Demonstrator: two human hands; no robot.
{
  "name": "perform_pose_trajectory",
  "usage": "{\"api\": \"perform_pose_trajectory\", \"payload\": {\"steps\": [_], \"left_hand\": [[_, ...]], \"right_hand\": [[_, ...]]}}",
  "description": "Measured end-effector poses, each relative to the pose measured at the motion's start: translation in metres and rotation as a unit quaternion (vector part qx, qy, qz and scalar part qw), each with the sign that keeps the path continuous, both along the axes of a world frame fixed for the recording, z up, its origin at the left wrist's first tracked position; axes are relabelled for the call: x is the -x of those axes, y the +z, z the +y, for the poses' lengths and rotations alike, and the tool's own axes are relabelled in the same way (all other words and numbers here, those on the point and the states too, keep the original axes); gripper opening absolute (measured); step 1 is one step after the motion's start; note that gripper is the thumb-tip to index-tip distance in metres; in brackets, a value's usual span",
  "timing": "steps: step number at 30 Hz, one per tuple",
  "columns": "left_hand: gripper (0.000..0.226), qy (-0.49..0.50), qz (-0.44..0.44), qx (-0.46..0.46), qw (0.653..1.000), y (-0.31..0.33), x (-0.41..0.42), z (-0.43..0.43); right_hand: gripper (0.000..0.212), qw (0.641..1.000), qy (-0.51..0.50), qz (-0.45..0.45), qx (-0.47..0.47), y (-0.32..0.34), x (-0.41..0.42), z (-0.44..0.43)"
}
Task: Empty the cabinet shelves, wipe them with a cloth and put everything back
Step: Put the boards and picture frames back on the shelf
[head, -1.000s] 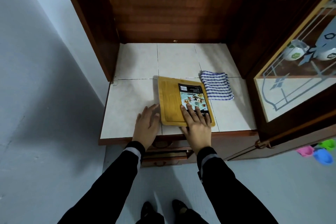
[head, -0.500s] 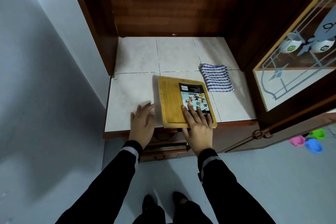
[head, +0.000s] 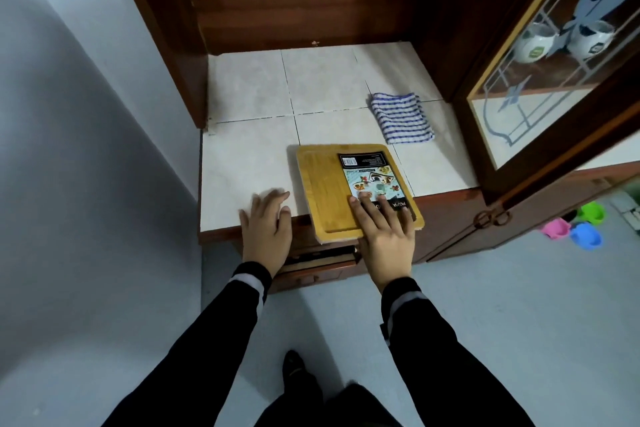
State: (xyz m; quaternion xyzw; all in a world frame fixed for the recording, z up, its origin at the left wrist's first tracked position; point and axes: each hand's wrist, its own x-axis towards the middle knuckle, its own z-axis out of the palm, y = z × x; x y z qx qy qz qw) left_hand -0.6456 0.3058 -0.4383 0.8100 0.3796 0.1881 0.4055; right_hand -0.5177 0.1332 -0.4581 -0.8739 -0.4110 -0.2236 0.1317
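- Wooden cutting board [head: 322,191]: lying flat on the near right part of the tiled shelf [head: 249,163], with its near end jutting out past the shelf's front edge, over the drawer below.
- Printed label [head: 372,177]: covering the right half of the board, black at the top with small pictures beneath.
- Right hand [head: 384,236]: pressing down on the board's near right corner with straight, flat fingers that reach onto the label; it is gripping nothing.
- Left hand [head: 268,229]: reaching over the shelf's near edge, just left of the board and apart from it, fingers spread and holding nothing. It is motion-blurred, so it is hard to say whether it is touching the tile.
- Striped cloth [head: 401,116]: blue and white, sitting folded on the far right of the shelf, beyond the board and clear of it.
- Drawer [head: 311,260]: standing slightly open under the shelf, between the two wrists.
- Glass cabinet door [head: 540,97]: hanging open at the right, with two white cups [head: 533,43] showing through the pane.
- Small plastic pieces [head: 585,236], green, pink and blue: lying together on the floor at the far right.
- Dark sleeves with pale cuffs: covering both forearms.
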Motion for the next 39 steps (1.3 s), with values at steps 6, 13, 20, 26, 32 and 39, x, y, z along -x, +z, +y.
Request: {"api": "perform_pose_trajectory", "payload": {"steps": [6, 13, 20, 26, 32, 39], "left_hand": [[0.051, -0.015, -0.004, -0.009, 1.0, 0.004, 0.001, -0.026], [0.037, -0.026, 0.017, 0.03, 0.999, 0.008, -0.004, -0.095], [0.038, -0.12, 0.014, 0.051, 0.991, 0.01, -0.022, -0.195], [0.039, -0.213, 0.004, 0.073, 0.974, 0.015, -0.047, -0.275], [0.04, -0.274, 0.002, 0.084, 0.958, 0.031, -0.08, -0.338], [0.039, -0.334, -0.007, 0.084, 0.939, 0.046, -0.136, -0.376]], "right_hand": [[0.06, 0.998, 0.005, -0.034, -0.049, 0.0, 0.006, -0.03], [0.053, 0.998, -0.009, -0.022, -0.054, 0.0, 0.019, -0.109], [0.045, 0.993, -0.095, 0.012, -0.064, -0.002, 0.031, -0.212], [0.044, 0.979, -0.185, 0.009, -0.086, 0.0, 0.033, -0.301], [0.045, 0.966, -0.237, -0.028, -0.099, 0.013, 0.018, -0.363], [0.042, 0.951, -0.285, -0.049, -0.11, 0.021, -0.017, -0.402]]}}
